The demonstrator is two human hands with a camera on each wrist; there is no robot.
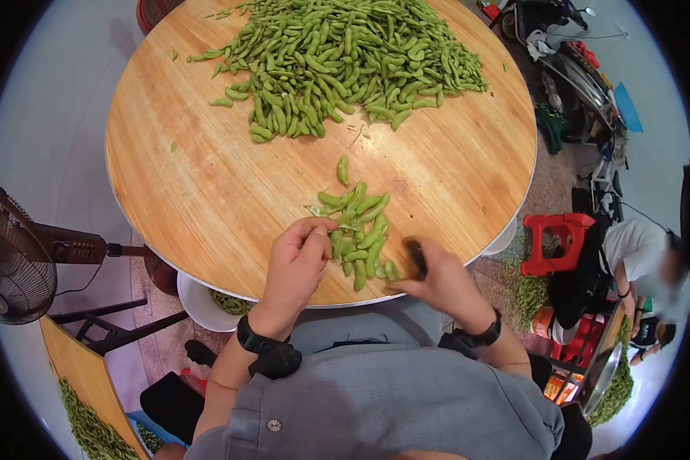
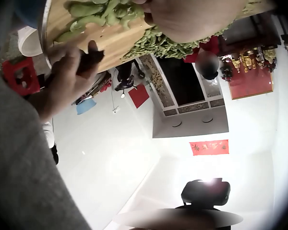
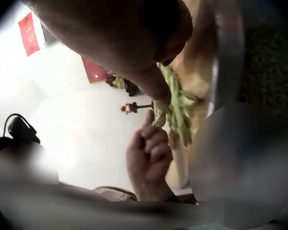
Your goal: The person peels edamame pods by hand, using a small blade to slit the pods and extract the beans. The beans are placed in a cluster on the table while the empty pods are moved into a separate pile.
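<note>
A small loose pile of green pods (image 1: pixel 369 241) lies near the front edge of the round wooden table (image 1: pixel 184 184). At its left side the left hand (image 1: pixel 295 264) pinches a pale green pod between thumb and forefinger; the right wrist view has this hand (image 3: pixel 151 160) with the pod (image 3: pixel 159 117) at its fingertips. To the right of the pile, the right hand (image 1: pixel 443 285) has a small dark object (image 1: pixel 417 259) against its fingers, and its thumb points toward the pods. In the left wrist view the right hand (image 2: pixel 69 76) curls round that dark object (image 2: pixel 92 60), whose exact shape is unclear.
A large heap of pods (image 1: pixel 345 61) covers the table's far side. Below the left edge stands a white bucket (image 1: pixel 199 303), with a fan (image 1: pixel 15 253) farther left. On the right are a red stool (image 1: pixel 556 241) and a seated person (image 1: pixel 640 249).
</note>
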